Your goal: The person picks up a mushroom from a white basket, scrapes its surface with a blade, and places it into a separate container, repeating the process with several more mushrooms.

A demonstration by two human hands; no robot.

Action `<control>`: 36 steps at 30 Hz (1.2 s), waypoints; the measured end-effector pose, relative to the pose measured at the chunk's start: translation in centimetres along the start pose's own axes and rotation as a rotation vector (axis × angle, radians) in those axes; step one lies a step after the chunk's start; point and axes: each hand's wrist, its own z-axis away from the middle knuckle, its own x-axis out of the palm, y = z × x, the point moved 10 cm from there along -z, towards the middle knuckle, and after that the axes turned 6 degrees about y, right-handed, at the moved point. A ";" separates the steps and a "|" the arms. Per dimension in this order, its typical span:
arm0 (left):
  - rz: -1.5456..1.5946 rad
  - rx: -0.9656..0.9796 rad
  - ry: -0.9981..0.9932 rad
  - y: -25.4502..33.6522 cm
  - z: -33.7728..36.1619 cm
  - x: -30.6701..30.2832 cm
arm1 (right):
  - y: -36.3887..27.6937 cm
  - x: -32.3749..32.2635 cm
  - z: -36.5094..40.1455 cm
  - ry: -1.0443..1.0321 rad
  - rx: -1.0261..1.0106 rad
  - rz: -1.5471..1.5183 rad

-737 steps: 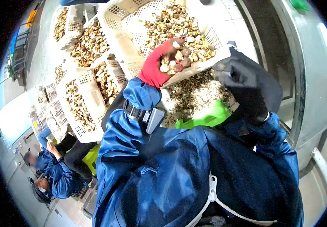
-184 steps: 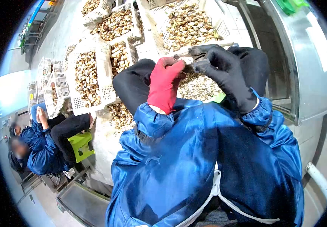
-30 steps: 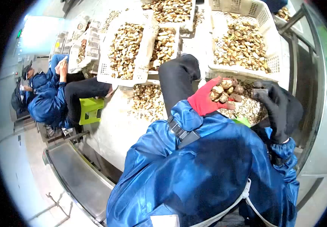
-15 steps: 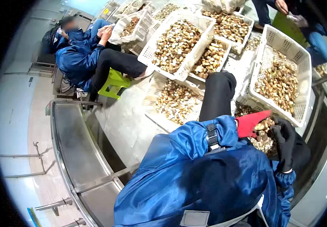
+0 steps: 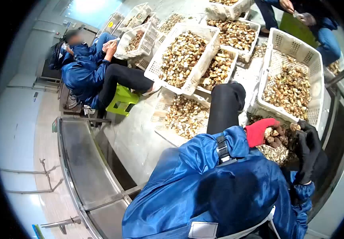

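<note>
My left hand (image 5: 259,132), in a red glove with dark-soiled fingers, is curled round a brown-and-white mushroom (image 5: 269,134); the fingers partly cover it. To its right is my right hand (image 5: 309,144) in a black glove, its fingers closed with a small pale mushroom (image 5: 295,126) at the tips. Whether a tool is also in the right hand I cannot make out. Below both hands a container holds small whitish pieces (image 5: 276,154), its edges mostly hidden by my sleeves and hands.
Ahead stands a white crate (image 5: 318,85) of mushrooms. More mushroom-filled crates (image 5: 213,47) are stacked beyond my knee. A person (image 5: 80,71) in blue sits on a green stool (image 5: 122,99) at left; another person's hands (image 5: 306,18) show at upper right. Metal table (image 5: 76,147) at left.
My left fingers have gone from stretched out to curled round a mushroom. The right hand has shifted slightly right, and a pale mushroom now shows at its fingertips. The view has tilted slightly.
</note>
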 end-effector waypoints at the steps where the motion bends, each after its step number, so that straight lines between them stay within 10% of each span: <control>1: 0.053 -0.073 0.045 -0.2 -0.1 0.2 | -0.6 -0.3 0.1 0.074 -0.122 -0.099; 7: -0.005 -0.029 0.047 0.3 -0.8 1.3 | -5.2 2.1 2.7 0.113 -0.660 0.266; 9: -1.076 0.865 0.080 5.9 2.6 3.6 | -5.2 3.1 3.1 0.042 -0.683 0.339; 10: -1.207 0.997 0.147 5.6 2.9 2.1 | -3.5 3.2 2.5 -0.010 -0.537 0.352; 16: -0.547 0.284 0.421 7.7 3.0 1.1 | -1.7 -0.6 0.5 0.069 -0.121 -0.306; 30: -0.690 0.235 0.418 6.2 2.5 2.6 | 0.3 1.1 0.7 -0.050 -0.096 -0.348; 36: -1.088 0.570 0.413 7.9 3.1 3.8 | -1.4 1.6 1.1 -0.122 -0.304 -0.158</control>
